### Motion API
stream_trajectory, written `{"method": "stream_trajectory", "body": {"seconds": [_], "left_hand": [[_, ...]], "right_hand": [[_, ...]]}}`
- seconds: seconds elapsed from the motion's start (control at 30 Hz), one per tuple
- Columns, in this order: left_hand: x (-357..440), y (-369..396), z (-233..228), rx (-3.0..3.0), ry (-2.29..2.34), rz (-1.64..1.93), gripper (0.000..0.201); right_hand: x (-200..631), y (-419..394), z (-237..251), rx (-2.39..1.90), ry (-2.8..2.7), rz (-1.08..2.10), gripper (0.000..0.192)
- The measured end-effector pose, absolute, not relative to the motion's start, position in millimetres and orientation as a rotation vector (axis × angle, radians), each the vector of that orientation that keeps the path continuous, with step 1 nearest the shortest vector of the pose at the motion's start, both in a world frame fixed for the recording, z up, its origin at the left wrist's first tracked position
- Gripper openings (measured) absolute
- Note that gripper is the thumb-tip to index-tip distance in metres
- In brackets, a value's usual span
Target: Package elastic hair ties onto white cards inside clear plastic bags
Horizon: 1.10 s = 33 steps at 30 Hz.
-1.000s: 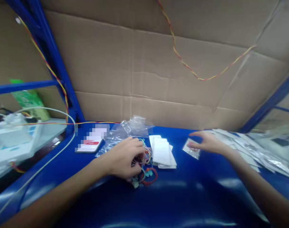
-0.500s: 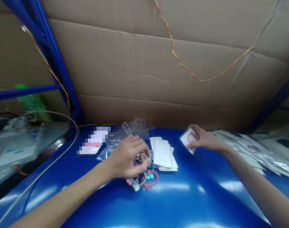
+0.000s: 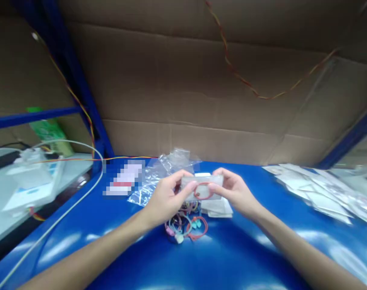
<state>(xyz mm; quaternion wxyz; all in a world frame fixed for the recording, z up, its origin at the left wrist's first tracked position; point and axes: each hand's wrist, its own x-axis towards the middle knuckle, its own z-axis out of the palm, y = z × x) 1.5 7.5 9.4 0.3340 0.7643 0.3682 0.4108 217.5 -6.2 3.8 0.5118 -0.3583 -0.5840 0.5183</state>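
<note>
Between both hands is a small white card, held up above the blue tabletop, with a thin red hair tie lying across its face. My left hand pinches the card's left end, thumb on the front. At the other end, my right hand grips it the same way. Just below lies a tangled pile of coloured hair ties, with pink, pale and turquoise beads or charms. A stack of white cards is partly hidden behind my hands.
Clear plastic bags lie behind my left hand, beside a blurred-out phone-like object. White packets are spread at the right. A pale cable runs along the left edge, and a cardboard wall stands behind.
My right hand has brought the card with the red hair tie from the right to the middle. My left hand has left the hair tie pile and taken the card's other end.
</note>
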Motion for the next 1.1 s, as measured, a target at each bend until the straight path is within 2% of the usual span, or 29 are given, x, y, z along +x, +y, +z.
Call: {"method": "stream_trajectory", "body": {"seconds": [0.17,0.47,0.6,0.67,0.73,0.87,1.1], "left_hand": [[2,9,4,2.001,0.926,1.072,0.024],[9,7,4,1.921,0.831,1.062,0.021],[6,12,4,1.796,0.820,1.091,0.019],[4,16,6,1.769,0.835,1.163,0.020],[2,20,7,1.779,0.863,1.228,0.020],[2,22,8,1.800,0.874,1.245,0.020],[3,22,5,1.763,0.872,1.264,0.021]], "right_hand": [[225,-6,-1,-0.817,-1.244,1.557,0.043],[223,-13,4,-0.788,-1.169,1.620,0.041],[225,-10,8,-0.702,-1.103,1.704,0.031],[227,-8,9,-0.701,-1.069,1.743,0.040],[228,-6,10,-0.732,-1.085,1.728,0.042],[226,-6,6,-0.796,-1.206,1.627,0.030],[227,-5,-4,-0.785,-1.215,1.563,0.031]]}}
